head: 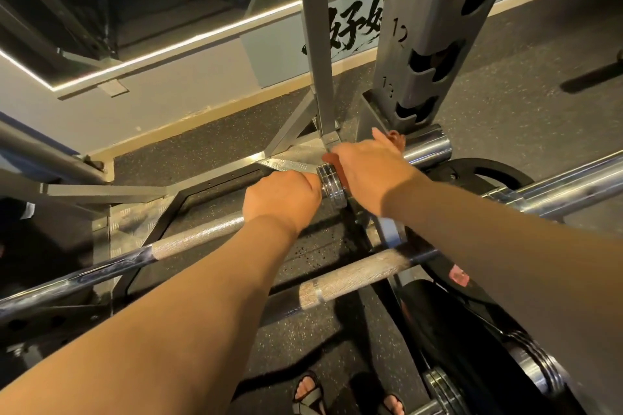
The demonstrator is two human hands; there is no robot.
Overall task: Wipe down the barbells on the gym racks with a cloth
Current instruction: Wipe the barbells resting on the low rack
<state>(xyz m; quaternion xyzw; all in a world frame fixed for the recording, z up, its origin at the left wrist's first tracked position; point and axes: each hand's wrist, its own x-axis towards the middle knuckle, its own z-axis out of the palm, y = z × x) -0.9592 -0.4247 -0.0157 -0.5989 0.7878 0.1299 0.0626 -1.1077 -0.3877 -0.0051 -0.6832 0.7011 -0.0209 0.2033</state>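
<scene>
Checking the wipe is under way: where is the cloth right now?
Head view, right of centre: the reddish cloth is held by the right hand on the barbell sleeve, just past the collar, at the foot of the rack upright.

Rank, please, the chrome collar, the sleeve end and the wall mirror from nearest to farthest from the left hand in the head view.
From the left hand, which grips the barbell:
1. chrome collar, just beside the hand, on its right.
2. sleeve end, further right, past the right hand and its cloth.
3. wall mirror, far off at the upper left.
</scene>
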